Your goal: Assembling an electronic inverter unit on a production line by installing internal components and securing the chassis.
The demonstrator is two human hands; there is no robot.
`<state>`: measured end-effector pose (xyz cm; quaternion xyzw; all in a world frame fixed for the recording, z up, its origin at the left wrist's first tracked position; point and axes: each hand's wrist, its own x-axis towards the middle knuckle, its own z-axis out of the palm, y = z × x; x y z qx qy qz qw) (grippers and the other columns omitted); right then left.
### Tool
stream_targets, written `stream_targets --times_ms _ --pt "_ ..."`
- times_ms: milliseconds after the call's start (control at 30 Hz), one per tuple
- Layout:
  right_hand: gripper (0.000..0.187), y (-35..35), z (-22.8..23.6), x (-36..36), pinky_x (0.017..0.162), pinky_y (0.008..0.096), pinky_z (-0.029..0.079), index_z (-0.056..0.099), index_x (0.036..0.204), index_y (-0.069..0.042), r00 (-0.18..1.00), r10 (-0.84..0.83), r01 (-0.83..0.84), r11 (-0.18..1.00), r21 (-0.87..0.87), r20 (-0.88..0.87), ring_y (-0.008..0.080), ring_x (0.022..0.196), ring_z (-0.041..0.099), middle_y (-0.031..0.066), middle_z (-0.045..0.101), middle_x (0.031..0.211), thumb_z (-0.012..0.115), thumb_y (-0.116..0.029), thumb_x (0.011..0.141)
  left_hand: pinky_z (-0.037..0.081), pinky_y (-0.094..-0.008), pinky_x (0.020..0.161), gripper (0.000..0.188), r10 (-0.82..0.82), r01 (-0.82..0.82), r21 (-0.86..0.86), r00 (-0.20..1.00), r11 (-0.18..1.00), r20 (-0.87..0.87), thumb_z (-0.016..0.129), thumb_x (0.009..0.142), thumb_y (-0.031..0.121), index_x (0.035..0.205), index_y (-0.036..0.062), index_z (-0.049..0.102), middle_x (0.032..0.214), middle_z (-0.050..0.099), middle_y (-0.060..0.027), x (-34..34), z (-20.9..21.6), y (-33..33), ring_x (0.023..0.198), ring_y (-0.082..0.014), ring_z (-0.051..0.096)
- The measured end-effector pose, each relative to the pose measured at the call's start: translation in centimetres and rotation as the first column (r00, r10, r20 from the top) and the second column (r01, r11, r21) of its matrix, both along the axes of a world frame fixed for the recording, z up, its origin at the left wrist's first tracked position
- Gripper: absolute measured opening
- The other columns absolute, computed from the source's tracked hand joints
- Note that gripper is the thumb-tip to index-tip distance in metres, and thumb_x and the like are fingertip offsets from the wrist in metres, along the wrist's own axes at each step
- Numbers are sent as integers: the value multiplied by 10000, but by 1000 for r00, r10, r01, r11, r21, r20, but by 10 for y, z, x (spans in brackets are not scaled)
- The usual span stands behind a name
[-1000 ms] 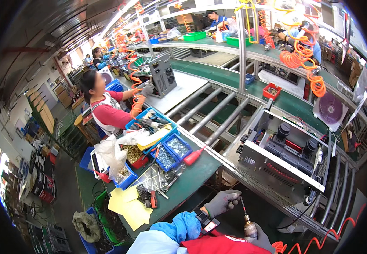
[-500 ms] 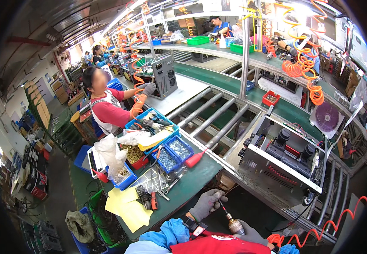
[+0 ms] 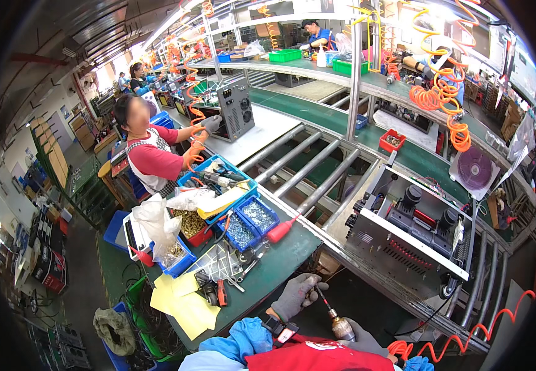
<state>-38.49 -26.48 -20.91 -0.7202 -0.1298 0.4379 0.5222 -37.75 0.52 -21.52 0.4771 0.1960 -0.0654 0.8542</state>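
In front of my body, my right hand [image 3: 362, 339], in a grey glove, wraps round a pneumatic screwdriver [image 3: 342, 328] with a brassy body. Its thin bit [image 3: 324, 299] slants up and to the left. By the tip of the bit, my left hand [image 3: 294, 298], also gloved in grey, has its fingers curled together; whatever they pinch is too small to make out. Beyond my hands, to the right, an open metal equipment chassis [image 3: 407, 229] lies on the roller line, with dark cylindrical parts and wiring inside.
On the green bench [image 3: 268, 272] to the left are blue screw bins [image 3: 240, 232], a red-tipped bottle [image 3: 278, 231], loose tools and yellow sheets [image 3: 184, 306]. Metal rollers [image 3: 327, 179] run beyond. A co-worker [image 3: 153, 148] handles another chassis [image 3: 237, 111]. An orange coiled hose [image 3: 484, 324] hangs at right.
The whole view has shifted slightly. My hands keep nearly the same pose around the screwdriver and its bit tip. The co-worker's head and arm have moved a little.
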Motion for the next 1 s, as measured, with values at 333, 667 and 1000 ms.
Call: stream_targets --times_ms 333,667,1000 --pt "841 -2 -10 0 991 324 424 336 1476 -57 999 28 -28 1000 6 20 179 1171 545 100 562 1285 789 -297 810 365 -159 474 323 39 -41 -108 999 993 -26 532 994 322 1144 36 520 1071 630 -151 -6 -6 -6 646 -44 478" --pt "741 1 -15 13 963 279 408 336 1450 -20 959 148 -82 961 262 -243 115 1061 518 38 538 1192 704 -245 847 389 -191 487 347 -36 22 174 996 985 77 427 1036 248 1300 26 465 1020 641 -109 -22 -20 6 615 -58 483" --pt "810 24 -10 9 844 264 453 309 1465 -18 961 24 35 977 209 -275 107 921 543 52 539 1111 727 -231 804 416 -244 505 436 312 -344 -170 931 923 -189 570 970 378 1206 12 590 834 563 -47 -102 -72 93 635 -99 504"
